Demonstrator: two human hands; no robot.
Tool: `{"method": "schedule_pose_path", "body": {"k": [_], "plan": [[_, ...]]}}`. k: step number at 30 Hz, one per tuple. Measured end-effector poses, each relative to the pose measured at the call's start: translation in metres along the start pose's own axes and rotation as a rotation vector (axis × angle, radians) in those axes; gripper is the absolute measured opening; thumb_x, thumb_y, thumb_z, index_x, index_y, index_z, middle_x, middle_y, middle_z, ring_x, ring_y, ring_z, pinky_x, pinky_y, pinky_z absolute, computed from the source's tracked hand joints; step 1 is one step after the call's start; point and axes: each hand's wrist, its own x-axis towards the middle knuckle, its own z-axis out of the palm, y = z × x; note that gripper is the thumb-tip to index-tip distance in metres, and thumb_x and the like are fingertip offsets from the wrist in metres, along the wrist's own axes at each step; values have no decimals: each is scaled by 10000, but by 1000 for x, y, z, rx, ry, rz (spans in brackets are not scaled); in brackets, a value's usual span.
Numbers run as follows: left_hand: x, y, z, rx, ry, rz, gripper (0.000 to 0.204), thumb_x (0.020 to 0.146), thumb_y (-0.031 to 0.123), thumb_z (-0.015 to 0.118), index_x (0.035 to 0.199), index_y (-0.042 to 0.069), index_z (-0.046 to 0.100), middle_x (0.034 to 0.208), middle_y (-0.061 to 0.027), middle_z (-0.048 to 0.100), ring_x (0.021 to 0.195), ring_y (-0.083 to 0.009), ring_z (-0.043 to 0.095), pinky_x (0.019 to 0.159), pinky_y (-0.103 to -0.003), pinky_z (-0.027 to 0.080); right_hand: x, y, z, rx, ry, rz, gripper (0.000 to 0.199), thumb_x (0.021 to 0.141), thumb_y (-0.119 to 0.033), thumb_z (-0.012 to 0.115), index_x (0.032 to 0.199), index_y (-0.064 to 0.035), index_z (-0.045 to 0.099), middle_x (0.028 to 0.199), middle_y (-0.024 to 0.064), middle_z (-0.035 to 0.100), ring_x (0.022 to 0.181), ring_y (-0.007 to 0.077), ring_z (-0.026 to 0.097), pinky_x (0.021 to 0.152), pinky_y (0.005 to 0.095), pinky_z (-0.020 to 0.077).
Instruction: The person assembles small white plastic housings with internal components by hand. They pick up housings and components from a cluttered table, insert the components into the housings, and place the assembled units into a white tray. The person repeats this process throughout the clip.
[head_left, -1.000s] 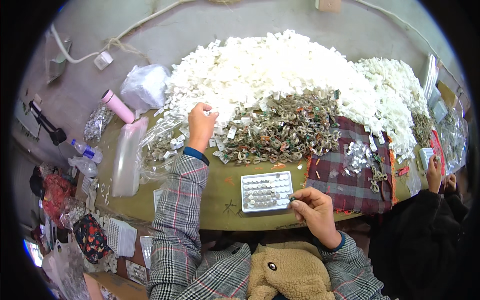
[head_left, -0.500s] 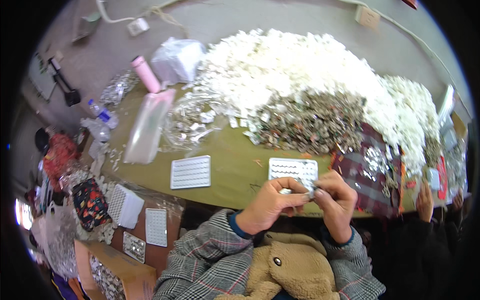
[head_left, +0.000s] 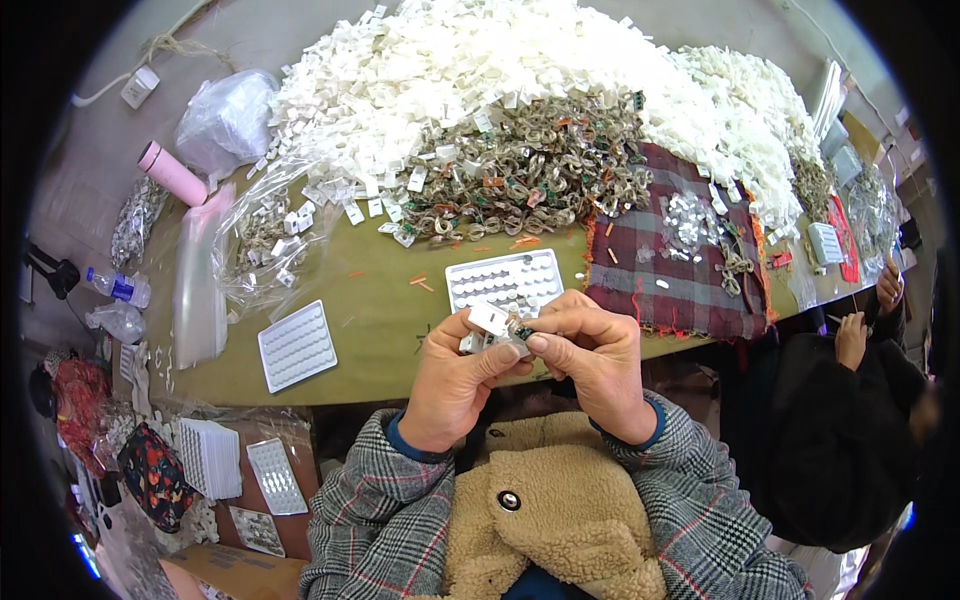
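My left hand (head_left: 455, 375) and my right hand (head_left: 597, 360) meet in front of my chest, both pinching a small white plastic piece (head_left: 492, 320) with a tiny dark part at its edge. Just beyond my fingers lies a white moulded tray (head_left: 505, 281) on the olive table (head_left: 380, 330). A second white tray (head_left: 296, 345) lies to the left. Farther back sits a heap of greyish curled parts (head_left: 530, 175) in front of a big pile of white plastic pieces (head_left: 480, 70).
A plaid cloth (head_left: 680, 260) with small clear bits covers the table's right part. A pink bottle (head_left: 172, 172) and clear bags (head_left: 225, 115) lie at the left. Stacked trays (head_left: 210, 458) sit below the table edge. Another person in black (head_left: 840, 430) works at the right.
A second ago my left hand reached into the heap while my right rested by the tray. Both hands have since come together near my chest, holding the small white piece.
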Motion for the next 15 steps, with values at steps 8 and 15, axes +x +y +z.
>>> {"method": "schedule_pose_path", "body": {"k": [8, 15], "plan": [[4, -9, -4, -45, 36, 64, 205, 869, -1, 717, 1066, 3, 663, 1081, -123, 702, 941, -217, 703, 842, -390, 626, -2, 4, 1, -317, -28, -164, 116, 832, 35, 711, 945, 21, 731, 799, 67, 636, 727, 134, 583, 637, 270, 457], [8, -8, -16, -53, 28, 94, 237, 849, -18, 729, 1073, -24, 651, 1055, -128, 704, 933, -214, 702, 821, -367, 623, 2, 16, 1, -726, -171, -560, 459, 738, 85, 685, 1192, 24, 659, 940, 125, 572, 720, 263, 622, 605, 347, 533]]}}
